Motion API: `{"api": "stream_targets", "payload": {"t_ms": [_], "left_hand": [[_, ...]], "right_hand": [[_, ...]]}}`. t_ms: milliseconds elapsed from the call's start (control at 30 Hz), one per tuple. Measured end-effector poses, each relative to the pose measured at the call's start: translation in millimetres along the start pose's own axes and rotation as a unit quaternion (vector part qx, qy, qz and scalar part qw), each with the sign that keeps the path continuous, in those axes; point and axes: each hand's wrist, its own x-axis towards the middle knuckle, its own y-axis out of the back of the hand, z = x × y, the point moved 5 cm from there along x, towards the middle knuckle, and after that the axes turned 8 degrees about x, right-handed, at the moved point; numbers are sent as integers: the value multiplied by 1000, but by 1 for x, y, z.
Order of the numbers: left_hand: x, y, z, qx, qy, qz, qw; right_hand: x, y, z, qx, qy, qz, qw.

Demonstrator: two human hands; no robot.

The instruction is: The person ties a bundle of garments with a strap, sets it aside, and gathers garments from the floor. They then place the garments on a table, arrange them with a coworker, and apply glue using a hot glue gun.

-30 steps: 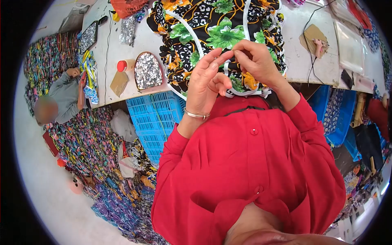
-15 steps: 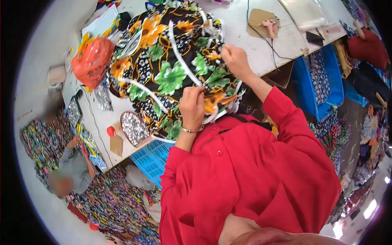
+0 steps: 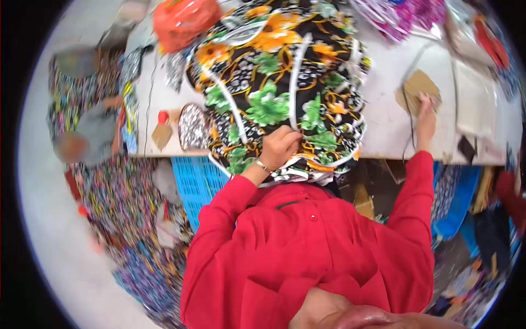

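Black fabric with green and orange flowers and white trim (image 3: pixel 267 104) lies spread over the table in front of me. My left hand (image 3: pixel 280 147), with a bracelet at the wrist, is closed on the fabric near its front edge, at the lower end of a white strip. Out to the right, my right hand (image 3: pixel 426 116) has its fingers around a pink tool (image 3: pixel 434 100) on a piece of brown cardboard (image 3: pixel 421 83). The hand covers most of the tool.
Left on the table are a tray of shiny pieces (image 3: pixel 193 127), a red-capped container (image 3: pixel 163 117) and an orange bag (image 3: pixel 185 23). Blue crates (image 3: pixel 198 183) stand below. A person in grey (image 3: pixel 97 134) is at the far left. A black cable runs beside the cardboard.
My hands were together above the fabric, then apart at it. Now my right hand has moved right to the pink tool, while my left hand stays on the fabric. The view has shifted.
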Motion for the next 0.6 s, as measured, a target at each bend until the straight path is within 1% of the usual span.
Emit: {"api": "stream_targets", "payload": {"t_ms": [67,100,167,200,300,333,367,400,433,467,500,533,567,600], "left_hand": [[-1,-1,-1,-14,-7,-8,1000],[1,-4,-1,-25,-17,-11,999],[2,-5,-2,-22,-7,1,1000],[2,-5,-1,-26,-9,-2,1000],[1,-1,1,-26,-12,-5,1000],[2,0,2,-24,-14,-5,1000],[2,1,4,-20,-15,-2,1000],[1,3,6,-18,-9,5,1000],[1,6,10,-24,-2,-6,1000],[1,10,13,-29,4,-17,999],[2,17,14,-33,7,-26,999],[-1,28,17,-31,11,-21,999],[-6,40,24,-73,31,-13,997],[-11,51,29,-116,49,-4,992]], "right_hand": [[9,-15,32,-42,35,33,998],[10,-21,38,-37,52,24,998],[13,-23,39,-143,144,54,978],[18,-24,38,-139,154,52,977],[19,-16,38,-206,108,81,969],[20,-10,35,-207,112,80,969],[26,2,40,-110,16,113,987],[30,10,44,-8,-80,140,987],[28,14,47,94,-177,161,966],[26,21,28,96,-172,156,968],[24,27,-5,251,-130,122,952],[19,35,-38,396,-87,84,910],[14,40,-57,529,-44,42,847],[9,38,-60,526,-43,40,848]]}}
